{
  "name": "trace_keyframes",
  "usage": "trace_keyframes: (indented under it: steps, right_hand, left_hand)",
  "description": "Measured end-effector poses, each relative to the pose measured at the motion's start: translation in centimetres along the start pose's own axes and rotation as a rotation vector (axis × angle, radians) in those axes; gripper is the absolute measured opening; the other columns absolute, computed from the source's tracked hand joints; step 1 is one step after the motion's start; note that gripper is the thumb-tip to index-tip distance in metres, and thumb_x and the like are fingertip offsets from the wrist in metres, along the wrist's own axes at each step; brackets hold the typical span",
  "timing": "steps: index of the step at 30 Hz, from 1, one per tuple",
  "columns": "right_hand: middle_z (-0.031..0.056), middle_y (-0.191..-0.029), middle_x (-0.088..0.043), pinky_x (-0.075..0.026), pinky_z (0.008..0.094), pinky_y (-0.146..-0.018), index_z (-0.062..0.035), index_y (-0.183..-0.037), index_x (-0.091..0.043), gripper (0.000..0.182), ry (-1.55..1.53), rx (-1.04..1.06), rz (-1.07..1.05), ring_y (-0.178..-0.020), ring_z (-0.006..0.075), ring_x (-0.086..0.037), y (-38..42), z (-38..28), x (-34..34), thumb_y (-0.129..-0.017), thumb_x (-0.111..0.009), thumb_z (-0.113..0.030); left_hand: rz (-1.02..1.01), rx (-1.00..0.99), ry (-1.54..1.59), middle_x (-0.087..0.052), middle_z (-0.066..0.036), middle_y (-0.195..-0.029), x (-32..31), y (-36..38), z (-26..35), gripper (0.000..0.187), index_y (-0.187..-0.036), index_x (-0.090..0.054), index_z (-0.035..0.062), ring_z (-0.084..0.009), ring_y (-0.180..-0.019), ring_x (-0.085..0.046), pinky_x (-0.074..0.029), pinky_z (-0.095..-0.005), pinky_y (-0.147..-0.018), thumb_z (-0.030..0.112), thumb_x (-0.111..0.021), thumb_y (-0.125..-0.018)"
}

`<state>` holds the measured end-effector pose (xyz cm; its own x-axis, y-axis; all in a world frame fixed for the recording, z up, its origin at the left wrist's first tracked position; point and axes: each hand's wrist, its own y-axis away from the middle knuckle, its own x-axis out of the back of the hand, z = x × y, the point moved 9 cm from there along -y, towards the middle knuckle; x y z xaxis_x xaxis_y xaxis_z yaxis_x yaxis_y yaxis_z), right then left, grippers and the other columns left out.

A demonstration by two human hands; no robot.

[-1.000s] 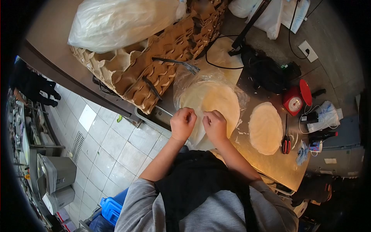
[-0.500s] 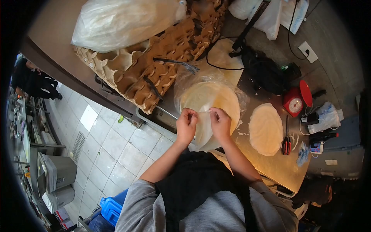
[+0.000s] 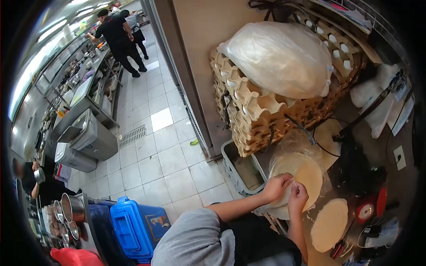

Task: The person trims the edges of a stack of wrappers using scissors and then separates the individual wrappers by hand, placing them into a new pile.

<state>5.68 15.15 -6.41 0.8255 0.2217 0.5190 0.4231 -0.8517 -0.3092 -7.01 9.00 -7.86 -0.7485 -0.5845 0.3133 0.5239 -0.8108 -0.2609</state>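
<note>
My left hand [image 3: 278,186] and my right hand [image 3: 298,197] are close together, fingers pinched on the edge of a thin, translucent sheet [image 3: 280,208]. The sheet hangs below the fingers over a stack of pale round sheets [image 3: 308,175], which lies in crumpled clear plastic. To the right, a separate pale oval sheet [image 3: 329,224] lies flat on the metal table.
Stacked egg trays [image 3: 262,128] carry a large plastic bag [image 3: 284,57]. A red scale [image 3: 366,210] and red-handled scissors [image 3: 338,249] are at the right. A grey crate [image 3: 242,170], blue bin [image 3: 133,228] and grey bins [image 3: 95,137] stand left. Two people stand in the aisle, another at lower left.
The view has swung left, bringing more of the kitchen aisle, the people and the blue bin into sight. My hands have moved closer together, still pinching the thin sheet.
</note>
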Motion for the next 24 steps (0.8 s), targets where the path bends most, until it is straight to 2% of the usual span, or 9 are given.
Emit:
trace_keyframes:
  steps: [2, 6, 8, 11, 14, 17, 20, 21, 24]
  right_hand:
    - [0.0145, -0.082, -0.064, -0.048, 0.0335, -0.066, 0.0033, -0.092, -0.062, 0.011, 0.028, -0.066, -0.01, -0.072, 0.0246, -0.061, 0.1, 0.0, 0.6, -0.085, -0.057, -0.002]
    - [0.0137, -0.082, -0.063, -0.048, 0.0321, -0.066, 0.0029, -0.092, -0.062, 0.01, 0.022, -0.123, -0.035, -0.071, 0.0222, -0.06, 0.3, 2.1, 0.8, -0.086, -0.057, -0.003]
    - [0.013, -0.086, -0.062, -0.048, 0.031, -0.067, 0.003, -0.097, -0.061, 0.013, 0.02, -0.189, -0.091, -0.073, 0.0204, -0.059, 0.6, 3.6, 0.2, -0.087, -0.057, -0.004]
    - [0.0118, -0.093, -0.061, -0.047, 0.0295, -0.069, 0.0036, -0.104, -0.059, 0.022, -0.241, -0.123, -0.049, -0.079, 0.0178, -0.058, 0.6, 2.6, -0.1, -0.087, -0.06, -0.009]
    - [0.0108, -0.101, -0.06, -0.046, 0.0288, -0.071, 0.0043, -0.109, -0.056, 0.028, -0.303, -0.187, -0.04, -0.083, 0.0159, -0.056, 1.1, 2.5, -0.4, -0.088, -0.062, -0.013]
    - [0.0084, -0.093, -0.06, -0.046, 0.0274, -0.07, 0.0039, -0.105, -0.058, 0.025, -0.218, -0.067, 0.033, -0.079, 0.0143, -0.055, 1.1, -0.1, 0.5, -0.088, -0.062, -0.014]
    - [0.0034, -0.085, -0.058, -0.044, 0.0236, -0.07, 0.0035, -0.101, -0.058, 0.018, -0.21, -0.187, 0.037, -0.076, 0.0112, -0.051, 0.9, 2.6, 0.8, -0.09, -0.059, -0.01]
    - [0.0034, -0.084, -0.058, -0.043, 0.0237, -0.069, 0.0029, -0.099, -0.059, 0.016, -0.214, -0.167, 0.039, -0.075, 0.0113, -0.051, 0.7, 2.8, 0.9, -0.09, -0.059, -0.01]
    - [0.004, -0.082, -0.06, -0.044, 0.0245, -0.067, 0.0013, -0.097, -0.06, 0.012, -0.129, -0.136, 0.059, -0.073, 0.0111, -0.052, 0.8, 3.4, 2.1, -0.089, -0.058, -0.008]
  left_hand:
    - [-0.013, -0.001, -0.063, -0.063, -0.017, -0.087, 0.7, -0.3, 0.4, 0.02, -0.103, -0.059, 0.0072, -0.0351, -0.082, -0.06, -0.048, -0.042, -0.069, 0.018, -0.055, -0.087]
    - [-0.013, 0.094, -0.119, -0.062, -0.019, -0.087, 1.2, -0.5, -0.3, 0.016, -0.096, -0.057, 0.0043, -0.037, -0.084, -0.059, -0.047, -0.0442, -0.071, 0.017, -0.054, -0.086]
    - [0.005, 0.048, -0.086, -0.06, -0.02, -0.086, 0.7, -0.3, -0.3, 0.015, -0.093, -0.055, 0.0028, -0.0383, -0.084, -0.058, -0.046, -0.0445, -0.072, 0.016, -0.054, -0.086]
    - [-0.03, 0.04, -0.019, -0.058, -0.02, -0.085, 0.1, 0.1, 0.8, 0.014, -0.091, -0.055, 0.0019, -0.0392, -0.084, -0.057, -0.046, -0.0436, -0.072, 0.015, -0.054, -0.086]
    - [-0.104, 0.044, 0.053, -0.058, -0.019, -0.086, -1.0, 0.4, 1.7, 0.014, -0.092, -0.055, 0.0024, -0.0386, -0.084, -0.057, -0.046, -0.0429, -0.072, 0.014, -0.054, -0.086]
    - [-0.126, 0.032, 0.063, -0.059, -0.019, -0.088, -1.5, 0.6, 1.6, 0.014, -0.094, -0.055, 0.0027, -0.0378, -0.084, -0.058, -0.046, -0.0419, -0.072, 0.015, -0.054, -0.086]
    - [-0.182, 0.065, 0.095, -0.06, -0.018, -0.088, -2.1, 0.7, 1.3, 0.014, -0.094, -0.055, 0.0029, -0.0368, -0.084, -0.058, -0.046, -0.0401, -0.072, 0.015, -0.054, -0.087]
    - [-0.21, 0.084, 0.113, -0.06, -0.018, -0.087, -2.3, 0.8, 1.2, 0.014, -0.094, -0.055, 0.003, -0.0364, -0.083, -0.059, -0.046, -0.0395, -0.072, 0.015, -0.054, -0.088]
    - [-0.099, 0.036, 0.136, -0.059, -0.016, -0.083, -2.1, 1.1, 0.3, 0.013, -0.092, -0.054, 0.0031, -0.0316, -0.079, -0.059, -0.046, -0.0374, -0.071, 0.015, -0.054, -0.088]
